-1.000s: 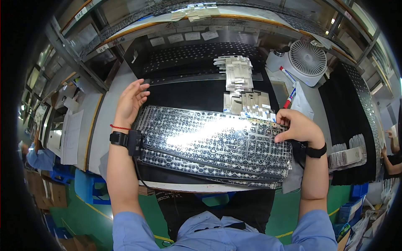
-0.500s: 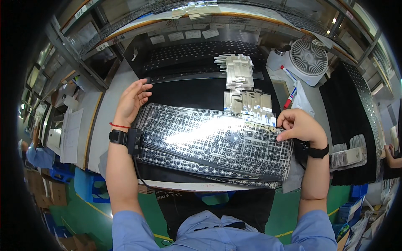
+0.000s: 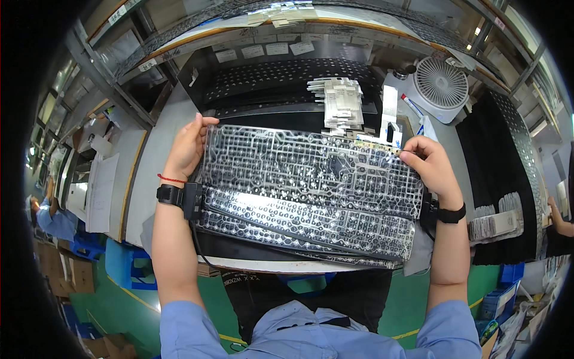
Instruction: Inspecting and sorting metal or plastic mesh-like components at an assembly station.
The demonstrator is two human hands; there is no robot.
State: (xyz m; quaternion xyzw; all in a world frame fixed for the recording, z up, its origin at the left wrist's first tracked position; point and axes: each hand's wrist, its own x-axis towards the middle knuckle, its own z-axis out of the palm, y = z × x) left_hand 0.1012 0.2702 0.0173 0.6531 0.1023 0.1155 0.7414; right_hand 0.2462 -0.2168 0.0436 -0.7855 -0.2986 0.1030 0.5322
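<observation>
A clear keyboard membrane sheet (image 3: 269,158) with printed circuit lines is raised along its far edge above a stack of similar sheets (image 3: 323,230). My left hand (image 3: 194,143) pinches its far left corner between thumb and fingers. At the far right corner, my right hand (image 3: 431,164) grips the same sheet, thumb and forefinger closed on its edge. A pale flat connector tail (image 3: 390,113) sticks up from that edge, beside my right hand. Behind the sheet lies a pile of pale connector tails (image 3: 344,105), partly hidden by it.
A white fan (image 3: 442,84) stands at the back right, with a marker pen (image 3: 412,106) near it. Black sheets with more pale tails (image 3: 496,224) lie to the right. A metal shelf (image 3: 287,27) spans the back. A co-worker's arm (image 3: 559,218) shows at far right.
The top sheet's far edge has been lifted and moved away from me, its tail now upright. My left hand has closed on the left corner; my right hand has moved slightly farther away.
</observation>
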